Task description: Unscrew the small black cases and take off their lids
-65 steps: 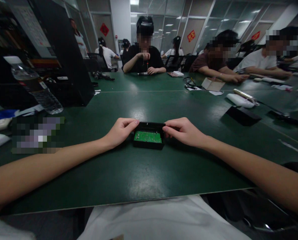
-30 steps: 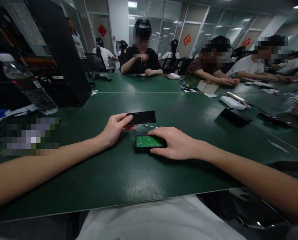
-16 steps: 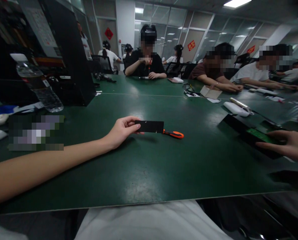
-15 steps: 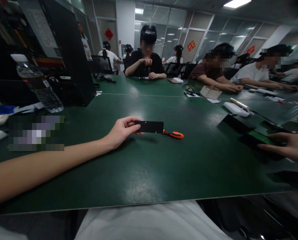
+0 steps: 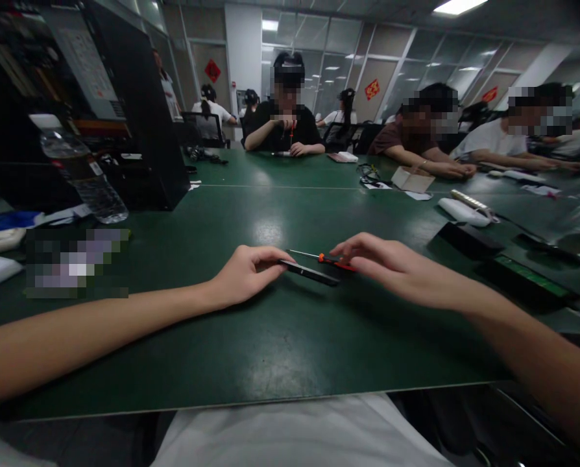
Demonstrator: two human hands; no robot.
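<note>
Near the middle of the green table, my left hand (image 5: 251, 274) pinches the left end of a flat black plate (image 5: 310, 272), which is tilted nearly edge-on. Just behind the plate lies a screwdriver (image 5: 322, 258) with an orange and black handle and a thin shaft pointing left. My right hand (image 5: 382, 263) is over the handle, fingers apart, its fingertips hiding part of it; whether they touch it is unclear. A black case with a green circuit board (image 5: 528, 275) sits on the table to the right.
A black box (image 5: 468, 240) and a white device (image 5: 465, 211) stand at the right. On the left are a water bottle (image 5: 83, 172), a pixelated item (image 5: 76, 263) and a large black cabinet (image 5: 139, 110). A person (image 5: 285, 123) sits across the table (image 5: 270, 363).
My right hand has let go of the circuit board case at the right and moved left to the screwdriver. The plate in my left hand has tipped from face-on to nearly edge-on.
</note>
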